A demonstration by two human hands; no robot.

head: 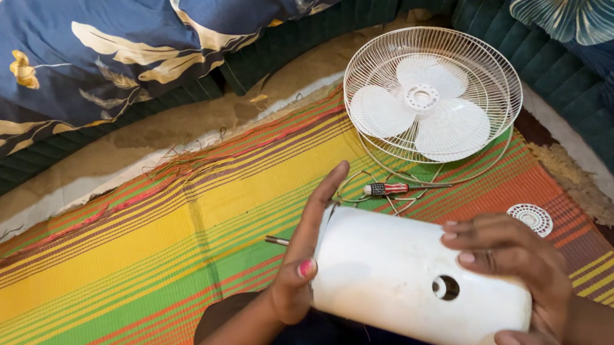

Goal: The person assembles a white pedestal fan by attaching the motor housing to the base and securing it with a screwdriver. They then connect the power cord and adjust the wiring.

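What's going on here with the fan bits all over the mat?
A person sits on a striped mat with a white plastic fan housing held over the lap. The left hand presses flat against one end, and the right hand grips the other. Ahead on the mat lie the wire fan guard with the white blades in it, a red-handled screwdriver and a small round white cap. Blue floral bedding lies beyond.

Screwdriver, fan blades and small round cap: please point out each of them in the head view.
Screwdriver (387,188), head view, on its red and black handle.
Fan blades (453,130), head view, on the lower right white blade.
Small round cap (533,217), head view, on its white centre.
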